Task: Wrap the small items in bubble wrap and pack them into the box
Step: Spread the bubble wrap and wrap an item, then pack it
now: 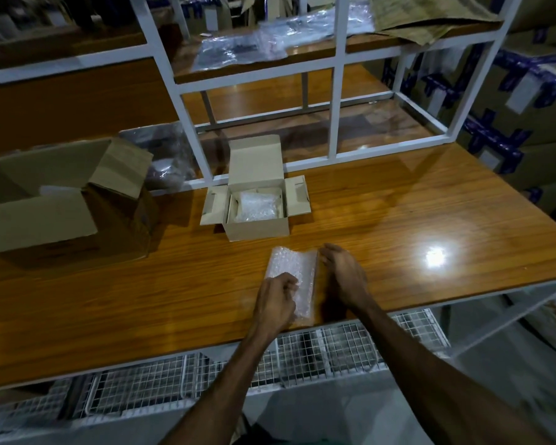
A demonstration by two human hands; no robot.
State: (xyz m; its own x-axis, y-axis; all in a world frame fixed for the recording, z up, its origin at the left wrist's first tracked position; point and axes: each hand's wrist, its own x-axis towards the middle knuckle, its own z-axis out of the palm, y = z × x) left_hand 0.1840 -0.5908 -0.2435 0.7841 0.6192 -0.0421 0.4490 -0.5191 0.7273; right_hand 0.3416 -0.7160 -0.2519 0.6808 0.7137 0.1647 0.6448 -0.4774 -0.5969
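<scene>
A sheet of bubble wrap [294, 271] lies near the front edge of the wooden table [398, 226], folded over something I cannot see. My left hand [276, 301] is curled on its near left part. My right hand [345, 274] presses against its right edge, fingers on the fold. Behind them stands a small open cardboard box [256, 228] with its lid up and side flaps out. One bubble-wrapped bundle [258, 207] lies inside it.
A large open brown carton [61, 220] stands at the left of the table. A white metal shelf frame [334, 123] rises behind the small box, with plastic bags [238, 48] on its shelf. Taped cartons [511, 101] are stacked at the right. Wire baskets [302, 358] hang below the table's front edge.
</scene>
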